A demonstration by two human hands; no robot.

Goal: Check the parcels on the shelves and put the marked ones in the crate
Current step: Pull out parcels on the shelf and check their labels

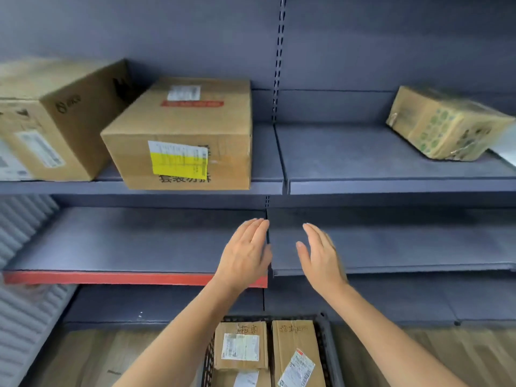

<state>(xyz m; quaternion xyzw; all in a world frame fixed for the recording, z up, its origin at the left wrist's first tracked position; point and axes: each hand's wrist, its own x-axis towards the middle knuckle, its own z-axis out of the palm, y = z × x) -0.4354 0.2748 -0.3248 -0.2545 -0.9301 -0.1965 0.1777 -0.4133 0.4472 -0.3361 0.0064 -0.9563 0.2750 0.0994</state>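
On the upper shelf (391, 185) stand three cardboard parcels: a large box (64, 113) at far left, a box with a yellow-and-white label (192, 129) beside it, and a green-printed box (446, 124) tilted at far right. Below, a dark crate (325, 344) on the floor holds parcels (293, 353) with white labels. My left hand (245, 252) and my right hand (321, 255) are raised side by side in front of the bare middle shelf (134, 241), palms facing each other, fingers straight, holding nothing.
The left middle shelf has a red front edge (111, 277). A slotted upright (279, 60) divides the two shelf bays. A ribbed grey wall (25, 275) runs down the left. Wooden floor (418, 356) shows around the crate.
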